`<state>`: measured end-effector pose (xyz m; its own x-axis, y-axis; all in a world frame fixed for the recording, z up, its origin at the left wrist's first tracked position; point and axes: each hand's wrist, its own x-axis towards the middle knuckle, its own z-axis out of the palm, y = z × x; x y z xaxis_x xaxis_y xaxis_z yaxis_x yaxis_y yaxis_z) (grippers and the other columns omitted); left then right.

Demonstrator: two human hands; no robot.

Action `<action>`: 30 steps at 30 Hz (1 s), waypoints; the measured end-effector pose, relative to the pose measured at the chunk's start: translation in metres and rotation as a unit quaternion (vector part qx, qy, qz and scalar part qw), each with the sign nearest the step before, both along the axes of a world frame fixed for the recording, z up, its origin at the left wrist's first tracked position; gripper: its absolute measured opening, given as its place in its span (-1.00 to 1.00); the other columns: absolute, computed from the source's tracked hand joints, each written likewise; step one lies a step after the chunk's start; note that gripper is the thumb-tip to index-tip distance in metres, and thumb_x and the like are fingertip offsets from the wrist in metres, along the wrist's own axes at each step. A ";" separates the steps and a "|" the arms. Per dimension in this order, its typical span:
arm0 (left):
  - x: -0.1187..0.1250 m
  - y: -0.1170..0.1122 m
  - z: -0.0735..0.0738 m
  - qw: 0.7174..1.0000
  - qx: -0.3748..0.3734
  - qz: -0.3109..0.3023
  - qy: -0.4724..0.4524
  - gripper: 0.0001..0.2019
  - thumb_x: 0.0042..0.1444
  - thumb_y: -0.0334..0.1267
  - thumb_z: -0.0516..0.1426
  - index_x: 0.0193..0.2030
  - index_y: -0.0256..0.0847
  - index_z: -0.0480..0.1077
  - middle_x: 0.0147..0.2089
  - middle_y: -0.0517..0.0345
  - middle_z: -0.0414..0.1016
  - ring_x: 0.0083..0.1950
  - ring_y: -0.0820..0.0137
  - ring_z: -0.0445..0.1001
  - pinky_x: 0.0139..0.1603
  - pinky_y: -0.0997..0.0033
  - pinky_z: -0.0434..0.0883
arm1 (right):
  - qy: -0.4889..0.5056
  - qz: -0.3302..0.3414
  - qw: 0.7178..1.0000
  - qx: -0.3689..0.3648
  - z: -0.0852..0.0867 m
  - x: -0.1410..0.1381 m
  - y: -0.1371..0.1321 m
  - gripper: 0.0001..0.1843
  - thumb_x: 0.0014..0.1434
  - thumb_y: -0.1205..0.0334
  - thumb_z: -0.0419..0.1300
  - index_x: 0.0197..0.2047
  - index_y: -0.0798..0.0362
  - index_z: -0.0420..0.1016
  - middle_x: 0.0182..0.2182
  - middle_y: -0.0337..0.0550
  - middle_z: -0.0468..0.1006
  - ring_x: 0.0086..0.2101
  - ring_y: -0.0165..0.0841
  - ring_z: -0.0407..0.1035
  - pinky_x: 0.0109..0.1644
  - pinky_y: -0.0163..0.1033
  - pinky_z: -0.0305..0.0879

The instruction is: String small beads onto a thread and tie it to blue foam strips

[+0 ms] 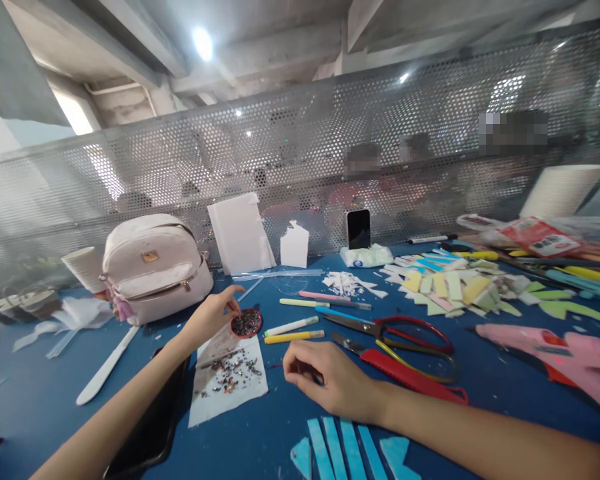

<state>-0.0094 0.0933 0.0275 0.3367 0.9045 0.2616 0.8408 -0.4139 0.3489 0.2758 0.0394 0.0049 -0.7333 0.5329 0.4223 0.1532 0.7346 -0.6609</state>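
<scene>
At the left edge of a small round red dish point(247, 323) filled with dark bits, my left hand point(219, 312) has its fingers bent together over the rim. Whatever they pinch is too small to make out. Under the dish lies a white paper sheet point(205, 397) scattered with dark and orange flakes. My right hand point(330, 380) rests curled on the table to the right of the paper, fingers closed. A thin dark reddish sliver shows near its fingertips, but what it holds is hidden. Just beyond it lie several felt-tip pens point(295, 337), and scissors point(395, 333) are to its right.
A red-handled knife point(400, 379) and a pink glue gun point(545, 347) lie right. Blue strips point(334, 447) are in front. A white backpack point(155, 267) and white plastic knife point(107, 367) are left; a phone point(359, 229) and coloured scraps point(450, 283) stand behind.
</scene>
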 end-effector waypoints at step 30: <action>0.007 -0.004 -0.002 0.992 0.057 0.007 0.116 -0.48 -0.01 -0.58 0.08 0.10 -0.12 0.33 -0.32 0.26 0.67 -0.26 0.31 0.59 -0.05 0.27 0.32 | -0.005 0.000 1.000 -0.003 0.000 0.000 0.001 -0.95 0.25 0.35 0.12 -0.28 0.05 0.36 -0.40 -0.27 0.41 -0.49 -0.48 0.23 -0.42 -0.39 0.12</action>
<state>-0.0021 0.0894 0.0256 0.3871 0.8786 0.2795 0.8989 -0.4272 0.0979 0.2761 0.0402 0.0046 -0.7375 0.5359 0.4111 0.1602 0.7301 -0.6643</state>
